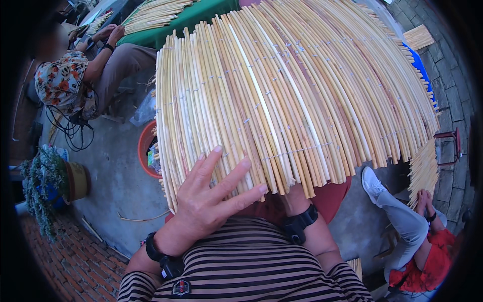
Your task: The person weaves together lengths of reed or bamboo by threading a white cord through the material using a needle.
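Note:
A large mat of pale, peeled stalks (302,90) bound side by side with thread lies in front of me, its near edge over my lap. My left hand (206,194) rests flat on the near left part of the mat, fingers spread and pressing on the stalks. My right hand (298,200) reaches under the mat's near edge; its fingers are hidden beneath the stalks. Small pale thread knots run in rows across the mat. A few stalk ends stick out unevenly along the near edge.
An orange bucket (146,151) with things in it stands left of the mat. A potted plant (48,176) is farther left. One person (63,83) sits at a green-covered table (176,25); another, in red (425,261), holds a smaller stalk mat (423,168) at the right.

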Tool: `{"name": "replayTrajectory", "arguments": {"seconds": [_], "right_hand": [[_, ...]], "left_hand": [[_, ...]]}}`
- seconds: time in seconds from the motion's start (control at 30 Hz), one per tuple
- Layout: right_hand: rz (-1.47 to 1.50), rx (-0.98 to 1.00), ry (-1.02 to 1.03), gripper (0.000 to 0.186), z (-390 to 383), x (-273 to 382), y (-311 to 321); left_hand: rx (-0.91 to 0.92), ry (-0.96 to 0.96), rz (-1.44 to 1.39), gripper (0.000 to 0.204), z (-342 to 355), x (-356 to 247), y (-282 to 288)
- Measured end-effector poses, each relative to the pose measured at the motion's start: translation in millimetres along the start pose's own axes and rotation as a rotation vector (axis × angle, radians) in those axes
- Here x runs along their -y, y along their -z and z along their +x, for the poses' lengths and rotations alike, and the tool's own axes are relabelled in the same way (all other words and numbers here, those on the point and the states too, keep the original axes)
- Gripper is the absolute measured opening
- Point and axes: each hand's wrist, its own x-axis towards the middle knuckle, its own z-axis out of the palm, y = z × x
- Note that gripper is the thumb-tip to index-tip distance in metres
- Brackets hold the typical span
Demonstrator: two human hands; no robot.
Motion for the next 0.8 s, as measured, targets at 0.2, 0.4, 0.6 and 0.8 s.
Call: {"name": "replayTrajectory", "arguments": {"seconds": [0.2,0.4,0.6,0.8], "right_hand": [[-0.008,-0.005,0.005,0.062,3,-1,3],[-0.01,-0.012,0.001,0.063,2,5,5],[-0.019,-0.009,-0.014,0.063,-1,14,6],[-0.027,-0.004,-0.027,0.063,-1,18,6]], "left_hand": [[0.009,-0.011,0.002,0.042,0,3,-1],[0.072,-0.012,0.035,0.042,-2,3,-4],[0.078,-0.011,0.023,0.042,-4,5,-4],[0.077,-0.013,0.01,0.042,-5,7,-1]]}}
